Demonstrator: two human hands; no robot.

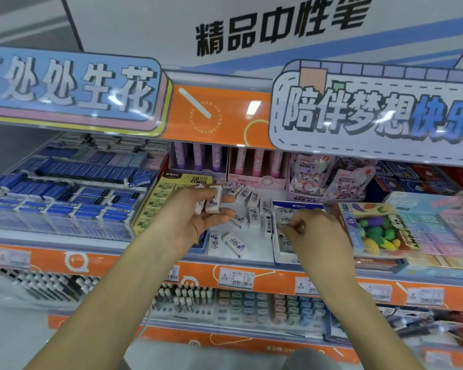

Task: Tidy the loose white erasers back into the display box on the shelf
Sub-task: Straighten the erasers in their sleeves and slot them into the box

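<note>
My left hand (190, 217) is raised over the shelf and grips two white erasers (211, 200) between thumb and fingers. Several more loose white erasers (251, 209) lie scattered on the white shelf floor, some standing, and two lie flat near the front edge (234, 244). To the right stands the blue-and-white display box (296, 205), with erasers inside. My right hand (318, 233) reaches into that box with fingers pinched on an eraser (285, 218) inside it; the hand hides the lower half of the box.
A yellow box of 2B erasers (158, 204) sits just left of my left hand, and blue erasers in clear bins (64, 198) fill the far left. A toy eraser pack (377, 228) borders the display box on the right. Orange price rail (235, 279) runs along the shelf front.
</note>
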